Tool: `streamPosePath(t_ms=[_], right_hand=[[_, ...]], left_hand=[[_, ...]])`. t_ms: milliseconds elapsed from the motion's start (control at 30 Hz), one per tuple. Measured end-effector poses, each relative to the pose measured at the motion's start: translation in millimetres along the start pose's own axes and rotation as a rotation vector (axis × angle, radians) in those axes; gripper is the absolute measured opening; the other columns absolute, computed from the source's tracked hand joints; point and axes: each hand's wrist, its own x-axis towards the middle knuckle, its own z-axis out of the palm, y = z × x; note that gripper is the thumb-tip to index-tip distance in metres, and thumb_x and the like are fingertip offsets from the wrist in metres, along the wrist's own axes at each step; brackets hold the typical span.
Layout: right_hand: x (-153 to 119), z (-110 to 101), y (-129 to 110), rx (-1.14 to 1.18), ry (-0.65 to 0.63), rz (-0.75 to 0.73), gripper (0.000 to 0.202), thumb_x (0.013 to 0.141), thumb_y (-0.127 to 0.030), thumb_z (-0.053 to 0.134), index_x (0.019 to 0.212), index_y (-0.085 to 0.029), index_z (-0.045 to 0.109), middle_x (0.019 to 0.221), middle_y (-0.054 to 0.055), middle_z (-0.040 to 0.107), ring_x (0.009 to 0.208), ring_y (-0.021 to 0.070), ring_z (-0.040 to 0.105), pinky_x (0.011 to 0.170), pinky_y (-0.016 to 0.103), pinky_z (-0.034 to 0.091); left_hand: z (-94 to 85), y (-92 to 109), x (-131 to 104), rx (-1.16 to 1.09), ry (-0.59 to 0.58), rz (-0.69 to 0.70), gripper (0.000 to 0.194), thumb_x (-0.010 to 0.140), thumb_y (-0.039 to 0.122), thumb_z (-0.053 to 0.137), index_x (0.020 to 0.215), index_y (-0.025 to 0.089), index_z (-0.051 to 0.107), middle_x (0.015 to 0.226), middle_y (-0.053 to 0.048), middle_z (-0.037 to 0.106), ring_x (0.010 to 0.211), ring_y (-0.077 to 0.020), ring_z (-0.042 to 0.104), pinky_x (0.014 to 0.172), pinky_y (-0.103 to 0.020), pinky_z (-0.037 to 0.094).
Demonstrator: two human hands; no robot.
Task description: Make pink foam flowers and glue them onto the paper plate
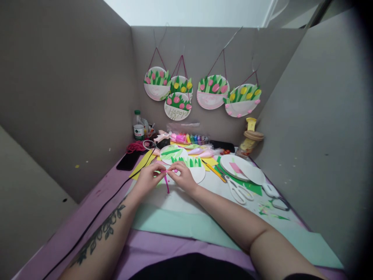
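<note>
Centre frame, above the pale worktop (175, 202): left hand (148, 177) and right hand (183, 177) each pinch an end of a thin magenta pipe-cleaner strand (166, 183), likely light, bendy, easily kinked — best gripped near the ends, fingertips only.
</note>
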Motion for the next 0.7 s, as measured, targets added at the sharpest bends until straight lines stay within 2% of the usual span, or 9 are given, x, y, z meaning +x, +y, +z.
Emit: streamPosePath(t_ms=[233, 367, 433, 567, 700], right_hand=[[1.7, 1.7, -2.5, 0.026, -0.017, 0.018, 0.008, 0.081, -0.023, 0.065, 0.074, -0.020, 0.066, 0.081, 0.002, 0.063, 0.086, 0.0178, 0.057, 0.086, 0.036, 0.042], [1.0, 1.2, -0.4, 0.028, -0.017, -0.003, 0.009, 0.083, -0.024, 0.063, 0.075, -0.020, 0.066, 0.081, 0.002, 0.063, 0.086, 0.0185, 0.058, 0.087, 0.037, 0.043], [-0.5, 0.6, 2.0, 0.005, 0.003, -0.042, 0.008, 0.084, -0.026, 0.063, 0.083, -0.020, 0.068, 0.087, 0.004, 0.065, 0.090, 0.0196, 0.058, 0.087, 0.037, 0.043], [-3.8, 0.1, 3.5, -0.117, 0.037, -0.171, 0.016, 0.085, -0.025, 0.062, 0.100, -0.021, 0.068, 0.098, 0.007, 0.066, 0.098, 0.0217, 0.057, 0.090, 0.039, 0.043], [-5.1, 0.9, 0.3, -0.206, 0.051, -0.239, 0.013, 0.088, -0.024, 0.059, 0.093, -0.020, 0.070, 0.090, 0.006, 0.067, 0.094, 0.0218, 0.056, 0.088, 0.039, 0.043]], left_hand=[[2.0, -4.4, 0.4, 0.002, 0.011, 0.056, 0.011, 0.079, 0.028, 0.063, 0.081, 0.018, 0.067, 0.083, -0.006, 0.069, 0.075, -0.0174, 0.066, 0.066, -0.026, 0.055], [1.6, -3.1, 0.8, -0.018, 0.032, 0.043, 0.013, 0.079, 0.030, 0.064, 0.084, 0.019, 0.069, 0.084, -0.007, 0.070, 0.075, -0.0181, 0.066, 0.066, -0.026, 0.055], [0.9, -2.8, 1.0, -0.029, 0.046, 0.032, 0.015, 0.079, 0.032, 0.065, 0.084, 0.019, 0.070, 0.085, -0.007, 0.071, 0.076, -0.0187, 0.067, 0.065, -0.026, 0.054], [1.1, -1.4, 0.9, -0.040, 0.063, 0.017, 0.016, 0.080, 0.033, 0.065, 0.085, 0.019, 0.072, 0.085, -0.007, 0.072, 0.075, -0.0188, 0.067, 0.065, -0.026, 0.053], [3.0, 0.8, 0.3, -0.048, 0.043, 0.014, 0.018, 0.080, 0.035, 0.066, 0.085, 0.019, 0.072, 0.084, -0.007, 0.072, 0.074, -0.0182, 0.066, 0.064, -0.025, 0.053]])
